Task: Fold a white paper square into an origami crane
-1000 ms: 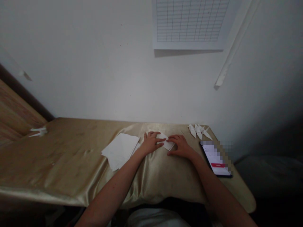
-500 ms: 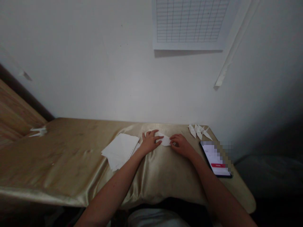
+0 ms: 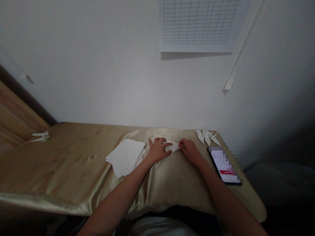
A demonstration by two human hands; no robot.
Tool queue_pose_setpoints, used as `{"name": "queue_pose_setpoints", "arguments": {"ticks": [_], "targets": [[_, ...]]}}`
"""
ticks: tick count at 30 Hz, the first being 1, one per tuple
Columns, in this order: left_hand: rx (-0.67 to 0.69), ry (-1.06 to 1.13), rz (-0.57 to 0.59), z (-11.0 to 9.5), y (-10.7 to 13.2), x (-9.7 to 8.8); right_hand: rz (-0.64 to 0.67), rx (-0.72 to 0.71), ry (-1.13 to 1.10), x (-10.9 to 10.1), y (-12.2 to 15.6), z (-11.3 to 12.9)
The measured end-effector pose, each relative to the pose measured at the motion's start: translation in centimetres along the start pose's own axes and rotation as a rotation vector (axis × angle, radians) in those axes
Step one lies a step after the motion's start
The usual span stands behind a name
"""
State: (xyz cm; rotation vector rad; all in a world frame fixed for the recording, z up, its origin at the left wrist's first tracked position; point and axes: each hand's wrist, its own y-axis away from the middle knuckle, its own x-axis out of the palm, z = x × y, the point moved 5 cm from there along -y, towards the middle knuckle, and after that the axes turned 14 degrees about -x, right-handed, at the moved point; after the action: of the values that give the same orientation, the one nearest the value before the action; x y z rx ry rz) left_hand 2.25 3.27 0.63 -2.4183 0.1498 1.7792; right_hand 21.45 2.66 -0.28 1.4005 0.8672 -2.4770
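One pale wall [image 3: 98, 82] fills most of the view, and below it runs one table [image 3: 69, 157] under a shiny gold cloth, creased near the middle. One wooden panel [image 3: 17, 114] stands at the far left. One gridded sheet [image 3: 197, 26] hangs on the wall, with one white strip [image 3: 242, 55] slanting to its right.

On the cloth, left of the person's arms, lies one loose pile of white sheets [image 3: 126, 154]; the edges do not line up, and the number of sheets cannot be counted. One phone [image 3: 222, 164] with a lit screen rests near the table's right end.

The left hand [image 3: 159, 149] lies palm down with its fingers spread, the thumb and forefinger well apart and both reaching onto one folded paper [image 3: 175, 147]. That paper lies flat on the cloth between the hands, narrowing toward the right. The right hand [image 3: 189, 149] has its fingers drawn together, pinching the paper's right tip.

Smallest are the folded white figures [image 3: 206, 137] beyond the phone, apparently three, bunched closely together, and one white paper piece [image 3: 41, 136] at the table's left end.
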Motion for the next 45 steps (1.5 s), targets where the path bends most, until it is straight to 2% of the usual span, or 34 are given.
{"name": "queue_pose_setpoints", "arguments": {"ticks": [5,11,15,21,32,39,45], "targets": [[-0.001,0.000,0.040,0.0,0.0,0.3,-0.016,0.006,-0.005,-0.4,0.0,-0.1],[0.053,0.013,0.016,-0.6,0.5,0.1,-0.021,0.015,-0.054,-1.1,0.2,-0.7],[0.043,0.026,-0.008,-1.1,0.7,0.5,-0.017,0.015,-0.046,-1.1,0.3,-0.8],[-0.011,0.056,-0.026,-1.4,0.5,1.1,-0.002,0.044,0.060,-0.8,0.1,-0.1],[-0.044,0.076,0.032,-1.4,0.4,0.8,0.033,0.083,0.253,0.5,-0.7,0.1],[-0.049,0.075,0.036,-1.3,0.3,1.1,0.057,0.094,0.289,0.9,-0.8,0.0],[-0.065,0.088,0.029,-1.4,0.3,1.2,0.022,0.084,0.296,1.1,-0.7,-0.1]]}}
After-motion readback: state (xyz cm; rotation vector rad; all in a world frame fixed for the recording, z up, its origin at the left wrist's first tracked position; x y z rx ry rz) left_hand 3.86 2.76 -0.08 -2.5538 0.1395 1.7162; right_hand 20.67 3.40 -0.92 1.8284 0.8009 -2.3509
